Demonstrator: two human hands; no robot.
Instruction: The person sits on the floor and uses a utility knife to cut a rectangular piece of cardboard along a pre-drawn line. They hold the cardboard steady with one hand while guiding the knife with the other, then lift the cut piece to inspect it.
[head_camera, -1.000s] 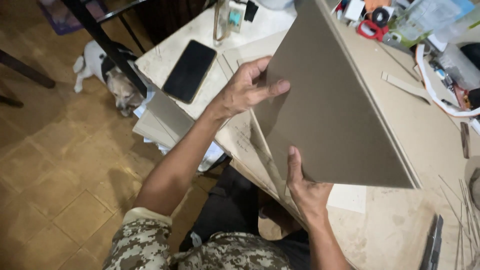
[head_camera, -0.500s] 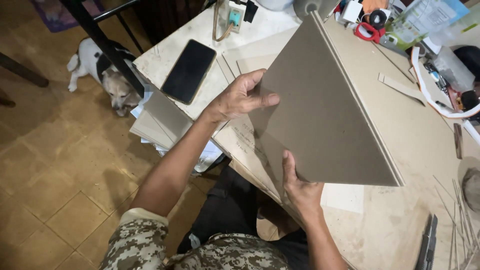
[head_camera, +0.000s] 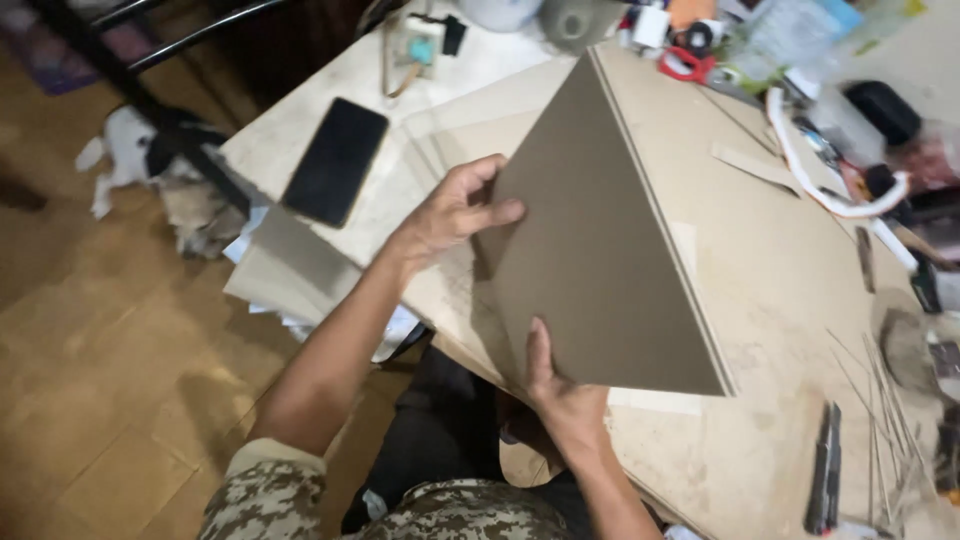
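Since the earlier frame, the board (head_camera: 600, 250) has tilted further upright, so that less of its broad grey-brown face shows, and your right hand has slid a little along its near edge. Your left hand (head_camera: 450, 215) grips the board's left edge: the fingers wrap over the face and the thumb lies flat along it. Your right hand (head_camera: 560, 395) supports the bottom edge from below, with the thumb pressed up against the face and the other fingers hidden behind the board. You hold the board on edge above the worktop (head_camera: 780, 270), leaning to the left, with its top corner pointing away from you.

A black phone (head_camera: 335, 160) lies face up on the pale sheet at the far left of the worktop, well apart from the board. A white hose (head_camera: 820, 175) curves across the right side of the worktop, and red-handled scissors (head_camera: 685, 62) lie among the clutter at the far edge. A thin dark tool (head_camera: 825, 465) lies near the front right. A white and black dog (head_camera: 150, 165) stands on the tiled floor (head_camera: 90, 380) to the left.
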